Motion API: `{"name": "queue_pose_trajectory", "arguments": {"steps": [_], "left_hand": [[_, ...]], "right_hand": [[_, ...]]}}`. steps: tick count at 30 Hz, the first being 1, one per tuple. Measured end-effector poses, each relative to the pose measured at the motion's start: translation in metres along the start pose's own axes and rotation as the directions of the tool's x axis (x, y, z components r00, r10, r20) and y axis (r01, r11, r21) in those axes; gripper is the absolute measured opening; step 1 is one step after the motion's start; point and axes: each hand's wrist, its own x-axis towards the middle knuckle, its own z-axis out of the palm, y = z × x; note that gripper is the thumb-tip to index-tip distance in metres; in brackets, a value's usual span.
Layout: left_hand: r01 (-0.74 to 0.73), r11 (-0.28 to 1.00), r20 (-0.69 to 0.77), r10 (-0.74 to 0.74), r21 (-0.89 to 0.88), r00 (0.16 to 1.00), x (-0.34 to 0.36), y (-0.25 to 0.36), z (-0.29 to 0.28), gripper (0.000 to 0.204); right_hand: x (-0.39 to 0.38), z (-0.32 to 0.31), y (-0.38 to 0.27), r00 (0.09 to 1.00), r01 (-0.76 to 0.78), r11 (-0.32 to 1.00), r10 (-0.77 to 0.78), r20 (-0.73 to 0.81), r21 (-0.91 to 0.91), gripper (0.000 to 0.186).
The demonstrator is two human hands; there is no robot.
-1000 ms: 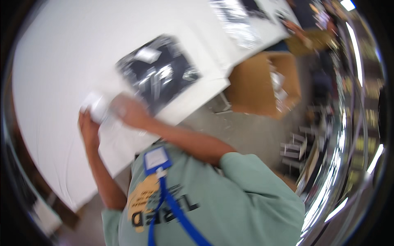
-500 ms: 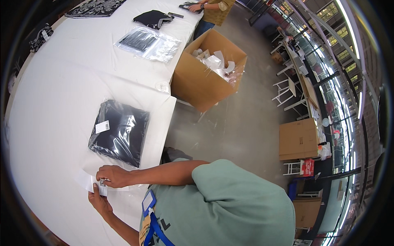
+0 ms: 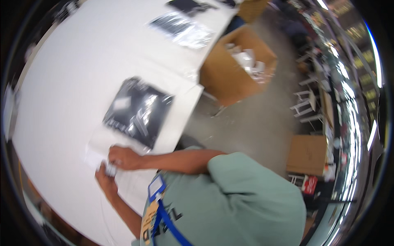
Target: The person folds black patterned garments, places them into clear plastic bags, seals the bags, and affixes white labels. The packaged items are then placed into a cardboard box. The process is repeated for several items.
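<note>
My left hand (image 3: 106, 180) is closed on a white label sheet (image 3: 110, 169), thumb and fingers pinching its near end. My right hand (image 3: 124, 158), fingers curled, meets the same sheet from the right, close to the left fingertips. Motion blur hides whether a sticker is lifting off it. A paler stretch of white paper (image 3: 94, 153) lies on the table just beyond my hands. Farther off is a dark folded garment in a clear, shiny plastic bag (image 3: 141, 112), lying flat with a white label (image 3: 122, 103) on its upper left.
The white-covered table (image 3: 78, 82) ends at a right-hand edge. Past that edge stands an open cardboard box (image 3: 223, 76) holding white and clear scraps. Another bagged item (image 3: 180, 28) and dark cloth (image 3: 184, 6) lie at the far end. Boxes and stools line the right side.
The whole view has shifted and tilted, so the table and bag sit farther right and higher. My hands have stayed together at the label sheet. The picture is now blurred.
</note>
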Motion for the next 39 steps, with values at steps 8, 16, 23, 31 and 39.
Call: {"name": "queue_pose_trajectory", "arguments": {"steps": [8,16,23,31,39], "left_hand": [[-0.023,0.984,-0.036,0.029,0.179,0.999,-0.009,-0.006,-0.003,0.022],[0.054,0.987,-0.026,-0.051,0.154,0.998,-0.024,0.0,0.015,0.023],[0.103,0.985,-0.073,-0.093,0.141,0.993,-0.027,0.004,0.025,0.024],[0.149,0.951,-0.098,-0.126,0.271,0.987,-0.028,0.0,0.042,0.024],[0.137,0.954,-0.274,-0.061,0.267,0.96,-0.02,-0.013,0.052,0.03]], "right_hand": [[-0.005,-0.011,-0.008,0.964,-0.227,0.973,0.22,0.147,0.036,0.02],[-0.004,-0.021,-0.022,0.953,-0.244,0.969,0.233,0.194,0.032,0.018],[-0.005,-0.03,-0.014,0.953,-0.231,0.97,0.209,0.218,0.08,0.018],[0.001,-0.049,0.009,0.885,-0.33,0.94,0.274,0.376,0.092,0.017],[-0.004,-0.093,0.008,0.84,-0.321,0.942,0.235,0.489,0.099,0.015]]}}
